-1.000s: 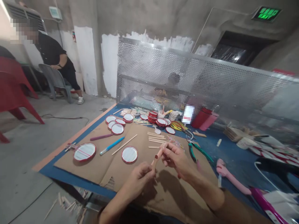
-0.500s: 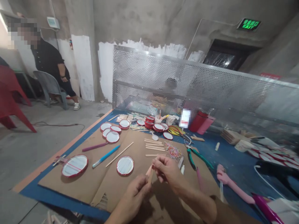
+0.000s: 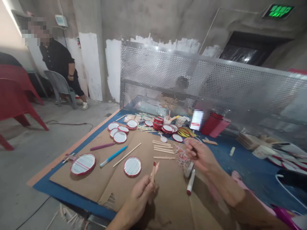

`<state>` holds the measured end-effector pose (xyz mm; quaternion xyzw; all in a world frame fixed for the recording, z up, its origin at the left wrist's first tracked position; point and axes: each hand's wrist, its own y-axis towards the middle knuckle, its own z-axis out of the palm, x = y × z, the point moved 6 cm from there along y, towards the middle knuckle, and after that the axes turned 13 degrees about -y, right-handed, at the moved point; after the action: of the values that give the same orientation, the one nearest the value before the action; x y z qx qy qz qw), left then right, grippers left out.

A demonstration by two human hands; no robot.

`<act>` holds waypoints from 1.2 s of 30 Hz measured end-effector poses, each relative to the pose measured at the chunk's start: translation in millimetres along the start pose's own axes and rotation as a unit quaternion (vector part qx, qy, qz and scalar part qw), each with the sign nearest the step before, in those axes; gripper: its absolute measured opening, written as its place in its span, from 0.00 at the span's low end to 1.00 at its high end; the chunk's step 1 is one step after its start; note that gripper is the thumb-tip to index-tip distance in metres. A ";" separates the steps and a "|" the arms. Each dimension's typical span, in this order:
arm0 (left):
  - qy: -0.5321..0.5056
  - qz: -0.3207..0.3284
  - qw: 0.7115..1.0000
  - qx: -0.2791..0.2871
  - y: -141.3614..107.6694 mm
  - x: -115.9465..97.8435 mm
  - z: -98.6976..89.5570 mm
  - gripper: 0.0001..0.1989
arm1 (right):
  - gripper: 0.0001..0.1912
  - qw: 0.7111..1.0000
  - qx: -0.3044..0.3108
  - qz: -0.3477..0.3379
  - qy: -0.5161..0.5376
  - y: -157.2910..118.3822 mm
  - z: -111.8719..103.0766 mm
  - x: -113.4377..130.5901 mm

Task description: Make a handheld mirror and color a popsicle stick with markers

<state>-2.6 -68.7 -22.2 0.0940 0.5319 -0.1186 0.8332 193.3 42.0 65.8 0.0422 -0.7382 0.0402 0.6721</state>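
Observation:
My left hand point(image 3: 141, 195) grips a thin wooden stick point(image 3: 153, 172) with a red tip, and a second pale splinter point(image 3: 157, 167) stands beside it. My right hand point(image 3: 200, 155) is raised apart from it, fingertips bunched, over a heap of thin coloured strips point(image 3: 181, 156). Whether those fingers hold anything small is hidden. Two white marker pens point(image 3: 190, 182) lie below that hand. A red-rimmed round mirror point(image 3: 132, 166) rests on the cardboard sheet point(image 3: 168, 201) left of my hands, and several flat craft sticks point(image 3: 163, 150) lie beyond.
A larger red-rimmed mirror point(image 3: 82, 164), a blue craft knife point(image 3: 112, 156) and a bamboo skewer point(image 3: 127, 155) lie left. Stacked red-rimmed discs point(image 3: 158, 124) stand at the back, before a perforated metal screen point(image 3: 168, 76). A person in black point(image 3: 59, 60) stands by a grey chair.
My right hand has let go of the stick and moved up and right, away from my left hand, and its arm now covers the green pliers. The left hand keeps the stick.

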 end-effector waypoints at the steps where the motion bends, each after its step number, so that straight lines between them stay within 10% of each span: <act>1: -0.008 0.007 1.000 -0.006 -0.1 -0.3 -0.7 0.29 | 0.19 1.000 -0.009 -0.003 0.000 4.5 -12.0 4.6; 13: -0.123 0.023 0.991 -0.057 -2.3 5.1 -8.4 0.24 | 0.20 0.995 -0.042 0.026 -0.089 28.9 -32.3 -17.9; 28: -0.106 -0.015 0.990 -0.092 -1.5 18.1 -13.2 0.27 | 0.11 0.911 -0.131 0.006 -0.392 161.9 -62.3 -3.6; 36: -0.090 -0.028 0.992 -0.088 1.5 23.7 -16.4 0.26 | 0.14 0.888 -0.244 -0.052 -0.385 202.0 -66.8 57.1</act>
<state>-6.7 -65.0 -50.5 -0.0060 0.4655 -0.1024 0.8791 230.5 250.0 128.3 -0.0725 -0.9223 -0.1960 0.3252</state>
